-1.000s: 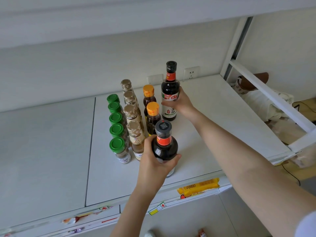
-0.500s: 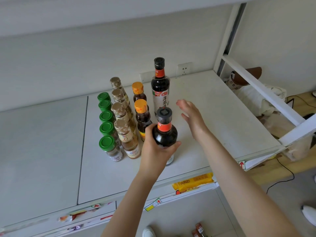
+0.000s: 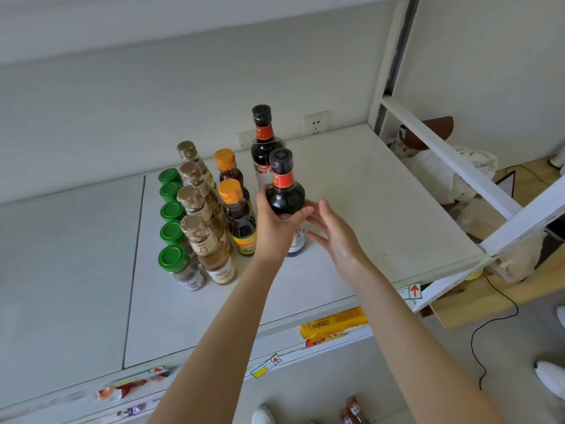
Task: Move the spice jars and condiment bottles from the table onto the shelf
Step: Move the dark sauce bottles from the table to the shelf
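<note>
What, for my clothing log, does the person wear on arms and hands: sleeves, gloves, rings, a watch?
Nothing shows: the left hand and right hand are ungloved, with no ring, watch or bracelet in view, and no sleeve reaches into the picture.

Wall socket (image 3: 315, 123), yellow packet (image 3: 333, 322), black cable (image 3: 471, 342) on floor.

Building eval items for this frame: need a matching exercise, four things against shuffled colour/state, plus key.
Things
1. nearest spice jar
2. near dark bottle
3. rear dark bottle
4. right hand

Colour or state
a. fingers open, holds nothing
b. green cap
c. stands untouched at the back
d. gripped by the left hand

Pairs: 1-b, 2-d, 3-c, 4-a
</note>
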